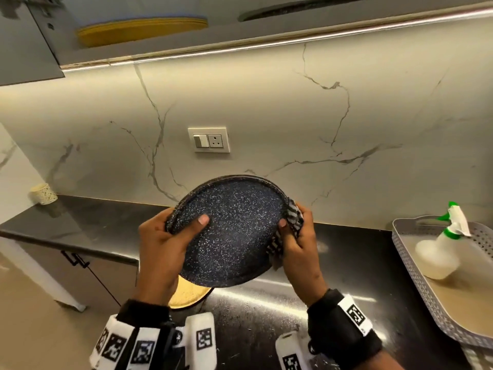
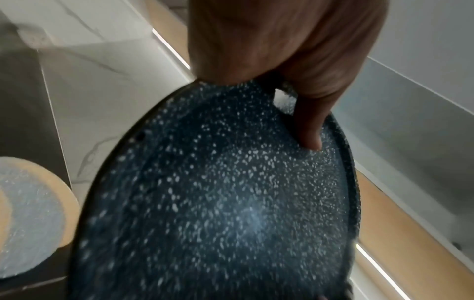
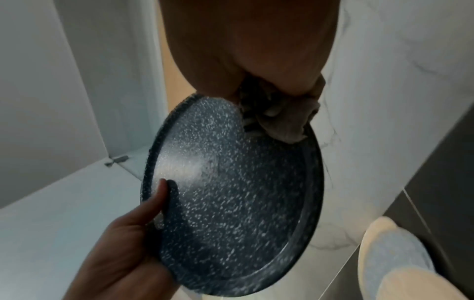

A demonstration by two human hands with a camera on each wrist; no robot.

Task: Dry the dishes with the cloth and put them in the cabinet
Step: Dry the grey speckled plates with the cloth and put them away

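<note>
A dark blue speckled plate (image 1: 229, 231) is held tilted above the black counter, its face toward me. My left hand (image 1: 170, 241) grips its left rim, thumb (image 2: 310, 132) on the face and fingers behind. My right hand (image 1: 296, 236) pinches a striped cloth (image 1: 290, 220) over the plate's right rim; the cloth (image 3: 279, 119) bunches there against the plate (image 3: 231, 203). A yellow plate (image 1: 186, 296) lies on the counter under the held plate (image 2: 218, 203). Above, the open cabinet shelf (image 1: 165, 46) holds a yellow plate (image 1: 138, 30) and a dark plate (image 1: 293, 8).
A grey perforated tray (image 1: 416, 276) at the right holds a spray bottle (image 1: 442, 244) lying on its side. A small white cup (image 1: 44, 193) stands at the counter's far left corner. A wall socket (image 1: 209, 140) sits on the marble backsplash. The cabinet door (image 1: 24, 41) hangs open upper left.
</note>
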